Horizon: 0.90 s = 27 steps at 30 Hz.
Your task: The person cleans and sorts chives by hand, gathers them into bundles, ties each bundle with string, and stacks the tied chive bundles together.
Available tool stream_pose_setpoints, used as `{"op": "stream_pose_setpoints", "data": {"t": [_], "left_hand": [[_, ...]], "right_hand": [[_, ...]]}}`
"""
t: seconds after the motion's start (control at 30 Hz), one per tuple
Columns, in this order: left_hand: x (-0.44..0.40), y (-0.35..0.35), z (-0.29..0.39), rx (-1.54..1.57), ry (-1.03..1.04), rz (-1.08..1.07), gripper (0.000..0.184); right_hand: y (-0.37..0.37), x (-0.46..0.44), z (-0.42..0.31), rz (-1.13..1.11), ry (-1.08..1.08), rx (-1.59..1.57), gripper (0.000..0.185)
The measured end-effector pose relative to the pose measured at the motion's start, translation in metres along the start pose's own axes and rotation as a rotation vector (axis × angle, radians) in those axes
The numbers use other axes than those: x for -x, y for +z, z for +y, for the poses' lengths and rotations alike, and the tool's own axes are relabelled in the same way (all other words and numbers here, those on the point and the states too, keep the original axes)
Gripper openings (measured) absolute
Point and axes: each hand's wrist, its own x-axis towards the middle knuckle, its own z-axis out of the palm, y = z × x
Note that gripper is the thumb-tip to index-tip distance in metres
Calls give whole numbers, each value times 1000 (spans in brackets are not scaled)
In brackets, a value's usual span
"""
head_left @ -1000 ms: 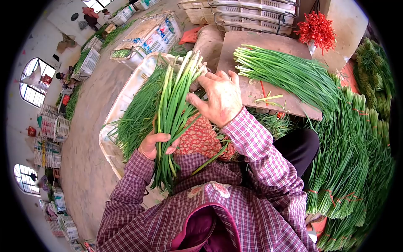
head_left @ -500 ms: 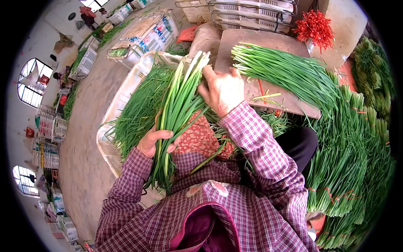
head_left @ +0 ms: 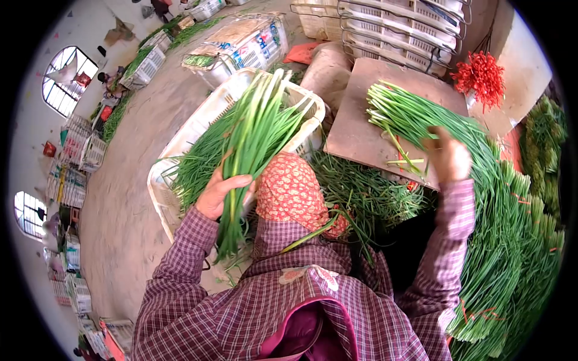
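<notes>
My left hand (head_left: 226, 191) is wrapped around a loose bunch of garlic chives (head_left: 256, 132), their pale stem ends pointing away from me. Beneath and beside it, a white plastic crate (head_left: 174, 144) holds more chives. My right hand (head_left: 450, 157) is at the right edge of a brown board (head_left: 355, 114), beside a pile of chives (head_left: 421, 111) lying on it; motion smears its fingers, and whether anything is in them does not show. A few yellowish leaf scraps (head_left: 404, 161) rest on the board near this hand.
Tied chive bundles (head_left: 500, 259) are heaped at my right. Red ties (head_left: 478, 81) hang beyond the board, near stacked white crates (head_left: 397, 36). Loose leaves (head_left: 367, 189) lie below the board. A wrapped crate (head_left: 241, 45) stands on the floor ahead.
My right hand has left the held bunch and moved right to the board's edge. My left hand keeps the bunch. The view has shifted, and more scraps show on the board.
</notes>
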Motion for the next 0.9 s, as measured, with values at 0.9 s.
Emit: {"op": "stream_pose_setpoints", "data": {"t": [0.9], "left_hand": [[-1,27,-36,78,-222,-449,55]], "right_hand": [[30,54,-171,-465,-26,-1503,57]]}}
